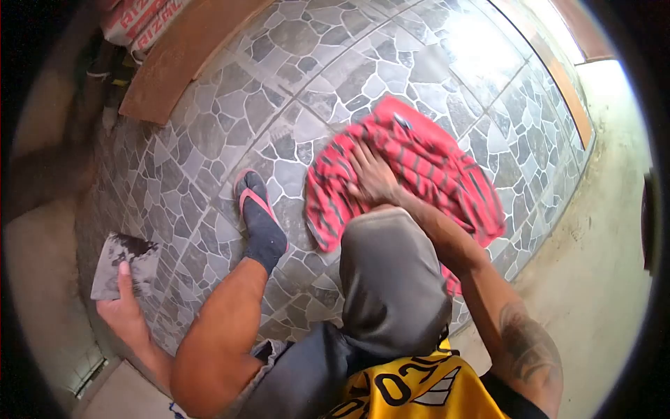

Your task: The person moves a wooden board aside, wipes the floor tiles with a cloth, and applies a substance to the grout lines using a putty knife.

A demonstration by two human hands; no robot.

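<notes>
My right hand (373, 174) lies with spread fingers on a bunched red cloth with dark stripes (447, 174), pressing it against the floor. The cloth looks like a garment or towel; one plain red part with a small dark mark shows at its far end. Out to the left, my left hand (125, 297) grips a flat, roughly square grey piece (122, 269) with dark patches on its face. The thumb rests on the front of that piece, and the other fingers are hidden behind it.
The floor (279, 70) has a grey stone pattern with pale joints. A brown board (171, 70) and red-and-white printed sacks (146, 24) are at the upper left. Walls stand on both sides. My left foot (259, 216) wears a dark sock and pink flip-flop.
</notes>
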